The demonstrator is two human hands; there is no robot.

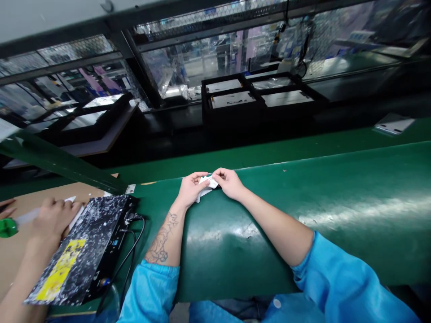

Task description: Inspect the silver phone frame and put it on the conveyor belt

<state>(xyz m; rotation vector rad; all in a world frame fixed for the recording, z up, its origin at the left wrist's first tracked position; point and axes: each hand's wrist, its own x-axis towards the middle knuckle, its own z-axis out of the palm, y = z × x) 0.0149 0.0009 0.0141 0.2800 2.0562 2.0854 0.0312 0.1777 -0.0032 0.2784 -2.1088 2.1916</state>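
Note:
My left hand (190,190) and my right hand (229,183) meet near the far edge of the green work surface (232,251). Between them is a crumpled white piece that looks like a wipe or thin paper (204,190). The left thumb and fingers pinch it from one side. On the other side, my right thumb and forefinger are pressed together at its edge. Something small and dark shows just under the right fingertips, too hidden to name.
A speckled black box (84,242) with cables (134,237) stands at the left. Beyond it a co-worker's hand (55,217) rests over brown board. Black trays (262,96) with flat panels sit on the back shelf. A flat clear-edged piece (393,124) lies far right.

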